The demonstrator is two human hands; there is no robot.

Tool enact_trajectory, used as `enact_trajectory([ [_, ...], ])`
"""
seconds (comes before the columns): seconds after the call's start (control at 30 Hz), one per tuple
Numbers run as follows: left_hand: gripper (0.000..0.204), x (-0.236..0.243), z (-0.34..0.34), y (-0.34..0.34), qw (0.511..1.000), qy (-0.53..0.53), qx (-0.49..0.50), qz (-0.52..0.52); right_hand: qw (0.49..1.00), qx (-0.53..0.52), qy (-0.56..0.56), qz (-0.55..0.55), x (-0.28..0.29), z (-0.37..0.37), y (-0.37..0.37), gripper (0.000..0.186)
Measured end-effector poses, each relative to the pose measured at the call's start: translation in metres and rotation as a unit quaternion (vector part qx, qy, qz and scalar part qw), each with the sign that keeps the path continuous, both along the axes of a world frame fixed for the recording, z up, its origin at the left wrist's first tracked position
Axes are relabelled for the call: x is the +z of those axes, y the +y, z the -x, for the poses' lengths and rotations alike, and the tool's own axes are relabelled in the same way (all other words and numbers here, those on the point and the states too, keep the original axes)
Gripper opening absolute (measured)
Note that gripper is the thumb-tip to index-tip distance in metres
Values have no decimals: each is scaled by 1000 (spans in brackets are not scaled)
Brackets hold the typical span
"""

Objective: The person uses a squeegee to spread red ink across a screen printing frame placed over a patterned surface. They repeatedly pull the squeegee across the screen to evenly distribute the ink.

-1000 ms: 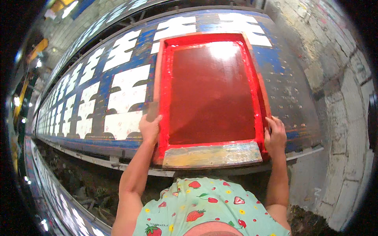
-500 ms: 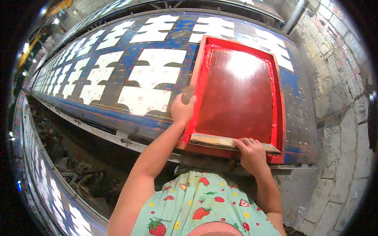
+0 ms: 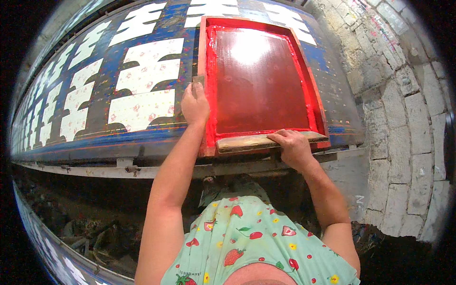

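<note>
A screen-printing frame [image 3: 203,52] with red-smeared inner edges lies on the long table. Its dark red mesh [image 3: 256,85] shines with wet ink. My left hand [image 3: 195,107] grips a small wooden handle [image 3: 198,80] on the frame's left side. At the near end of the mesh, my right hand [image 3: 290,146] has its fingers over the top of a wooden squeegee [image 3: 247,142], with the thumb side toward me. The squeegee spans nearly the frame's width. Its lower edge is hidden. Faint flower shapes show through the mesh.
White cut fabric pieces [image 3: 145,109] lie in rows on the blue-stained table [image 3: 99,146]; nearer ones carry pale red prints. A rough block wall [image 3: 380,128] stands to the right. A metal rail [image 3: 104,172] runs along the table's near edge. Another table with white pieces [image 3: 57,259] is at lower left.
The head view has shifted, so the table and frame appear higher and farther left. Both hands keep their holds. The squeegee stays at the near end, with a red ink line now showing along it.
</note>
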State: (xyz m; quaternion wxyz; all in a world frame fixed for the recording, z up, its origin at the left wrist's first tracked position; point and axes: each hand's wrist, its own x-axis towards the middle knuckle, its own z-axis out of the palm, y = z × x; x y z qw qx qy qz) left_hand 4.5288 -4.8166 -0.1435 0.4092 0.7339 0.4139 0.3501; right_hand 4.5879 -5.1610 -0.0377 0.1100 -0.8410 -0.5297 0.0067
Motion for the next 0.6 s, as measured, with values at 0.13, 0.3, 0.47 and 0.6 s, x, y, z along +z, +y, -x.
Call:
enact_trajectory([
  [0.13, 65, 0, 0, -1, 1000, 9, -4, 16, 995, 15, -55, -76, -19, -20, 13, 43],
  [0.3, 64, 1, 2, 1, 1000, 7, -11, 23, 993, 19, -81, -86, -37, -95, 61, 49],
  [0.47, 59, 5, 1, 0, 999, 7, -3, 33, 993, 5, -108, -55, -45, -189, 125, 37],
  [0.6, 54, 9, 1, -3, 999, 24, 5, 35, 994, -2, -108, -23, -48, -263, 179, 38],
])
